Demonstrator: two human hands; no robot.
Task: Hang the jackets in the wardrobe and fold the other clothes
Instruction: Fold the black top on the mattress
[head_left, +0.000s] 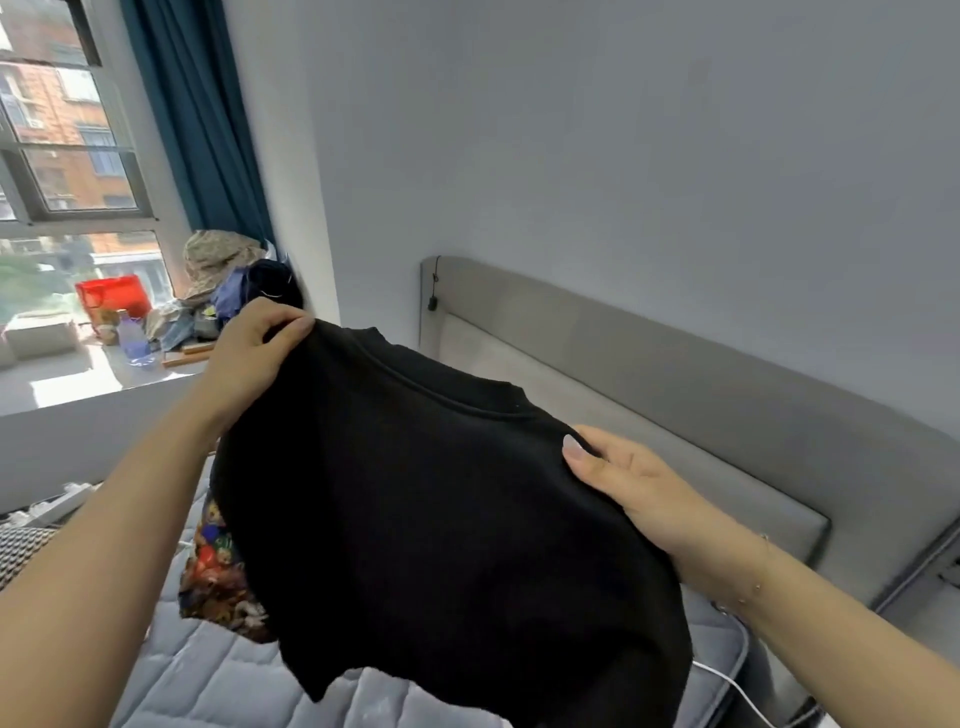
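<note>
The black top (441, 499) is held up in the air above the bed (208, 670), its neckline uppermost. The left hand (249, 353) pinches 1 shoulder; the right hand (639, 493) clamps the other shoulder, thumb on the fabric. With a round neckline and no front opening visible, the garment appears to belong to the folding step, not hanging. The next move likely requires lowering it flat onto the bed, clear of the patterned cloth (218, 577) lying there.

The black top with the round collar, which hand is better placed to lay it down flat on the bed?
Probably the right hand: it holds the black round-collared top over the grey quilted mattress. The left hand pinches the other shoulder.
</note>
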